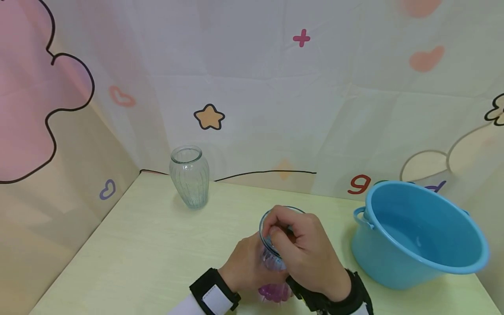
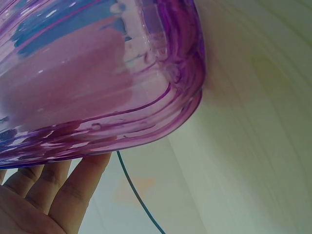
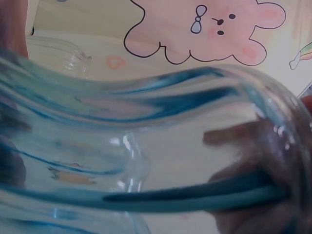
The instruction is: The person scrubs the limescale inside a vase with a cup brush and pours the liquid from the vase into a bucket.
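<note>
A glass vase (image 1: 274, 292), bluish at the rim and purple-pink toward its base, is held near the front of the table. My left hand (image 1: 246, 267) grips its body from the left side. In the left wrist view the purple base (image 2: 187, 73) fills the upper left, with left-hand fingers (image 2: 80, 187) against it. My right hand (image 1: 311, 258) lies over the mouth, thumb and index finger curled at the rim; the fingertips are partly hidden. The bluish glass (image 3: 161, 112) looms close in the right wrist view, dark fingers showing through it.
A clear ribbed glass vase (image 1: 190, 183) stands at the back left of the table (image 1: 138, 245). At the right sits a blue bucket (image 1: 393, 262) with its handle at the side. A printed cloth backdrop (image 1: 252, 100) hangs behind the table and along its left side.
</note>
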`<state>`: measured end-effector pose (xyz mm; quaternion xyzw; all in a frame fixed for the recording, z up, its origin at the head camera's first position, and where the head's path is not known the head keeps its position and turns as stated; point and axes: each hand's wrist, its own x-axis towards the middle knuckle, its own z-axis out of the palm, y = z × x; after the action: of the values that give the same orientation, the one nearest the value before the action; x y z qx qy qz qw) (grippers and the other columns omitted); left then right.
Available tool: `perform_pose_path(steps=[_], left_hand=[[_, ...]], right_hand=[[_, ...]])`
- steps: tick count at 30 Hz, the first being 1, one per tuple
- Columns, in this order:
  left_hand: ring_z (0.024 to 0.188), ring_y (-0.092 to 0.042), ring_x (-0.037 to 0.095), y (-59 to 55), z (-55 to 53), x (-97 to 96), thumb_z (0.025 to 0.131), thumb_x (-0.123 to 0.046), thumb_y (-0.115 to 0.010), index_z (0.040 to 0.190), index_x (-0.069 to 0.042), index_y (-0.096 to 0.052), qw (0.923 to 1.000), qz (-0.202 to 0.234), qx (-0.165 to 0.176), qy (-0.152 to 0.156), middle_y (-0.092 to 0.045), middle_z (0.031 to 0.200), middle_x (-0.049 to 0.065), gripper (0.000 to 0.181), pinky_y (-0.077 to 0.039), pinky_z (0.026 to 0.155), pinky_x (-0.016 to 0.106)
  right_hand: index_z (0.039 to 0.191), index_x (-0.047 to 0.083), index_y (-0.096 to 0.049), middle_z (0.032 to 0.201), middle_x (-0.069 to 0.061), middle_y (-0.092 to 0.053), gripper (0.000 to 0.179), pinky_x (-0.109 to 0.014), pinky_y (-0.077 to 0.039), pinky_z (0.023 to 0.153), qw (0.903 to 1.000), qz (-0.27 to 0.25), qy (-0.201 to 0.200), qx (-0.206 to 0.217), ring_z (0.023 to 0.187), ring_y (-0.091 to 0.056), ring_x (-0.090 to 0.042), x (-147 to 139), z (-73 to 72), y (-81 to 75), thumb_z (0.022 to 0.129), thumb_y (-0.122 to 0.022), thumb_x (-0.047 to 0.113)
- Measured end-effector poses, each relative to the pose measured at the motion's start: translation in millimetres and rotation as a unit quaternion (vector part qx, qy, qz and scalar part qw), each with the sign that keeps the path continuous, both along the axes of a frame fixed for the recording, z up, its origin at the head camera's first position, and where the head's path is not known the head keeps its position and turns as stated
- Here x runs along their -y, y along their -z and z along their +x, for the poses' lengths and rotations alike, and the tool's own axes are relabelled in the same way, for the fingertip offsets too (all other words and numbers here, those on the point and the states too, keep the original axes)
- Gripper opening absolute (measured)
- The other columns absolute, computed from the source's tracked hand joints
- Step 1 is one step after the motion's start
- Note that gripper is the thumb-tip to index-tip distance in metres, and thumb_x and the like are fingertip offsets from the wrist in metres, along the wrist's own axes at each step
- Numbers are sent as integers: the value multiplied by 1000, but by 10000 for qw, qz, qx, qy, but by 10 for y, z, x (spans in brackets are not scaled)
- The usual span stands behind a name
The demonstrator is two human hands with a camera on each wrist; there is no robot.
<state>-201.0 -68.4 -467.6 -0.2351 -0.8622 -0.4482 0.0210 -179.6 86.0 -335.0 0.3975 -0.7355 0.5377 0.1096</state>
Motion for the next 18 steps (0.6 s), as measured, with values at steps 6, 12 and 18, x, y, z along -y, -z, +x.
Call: perform_pose_path(steps=[6, 12, 18], left_hand=[[92, -64, 2, -18, 0, 6, 76, -38, -87, 132, -22, -52, 9999, -17, 83, 60, -68, 111, -6, 68, -56, 79, 20], [97, -64, 3, -26, 3, 12, 77, -39, -87, 133, -23, -52, 9995, 12, 308, 65, -68, 114, -6, 68, -56, 84, 22], [96, -65, 2, -22, 7, 6, 78, -39, -87, 132, -23, -53, 9995, -2, 325, 34, -69, 113, -6, 65, -57, 84, 22]], right_hand=[[88, 18, -65, 65, 7, -49, 33, -23, -34, 43, 9991, 284, 305, 34, 54, -38, 0, 20, 25, -20, 94, -51, -10], [88, 17, -66, 63, 7, -46, 31, -24, -32, 42, 9990, 251, 353, 128, 52, -36, 0, 19, 25, -20, 95, -50, -9], [90, 15, -65, 64, 6, -51, 31, -23, -34, 43, 9994, 40, 319, 83, 53, -38, -1, 9, 19, -12, 95, -48, -10]])
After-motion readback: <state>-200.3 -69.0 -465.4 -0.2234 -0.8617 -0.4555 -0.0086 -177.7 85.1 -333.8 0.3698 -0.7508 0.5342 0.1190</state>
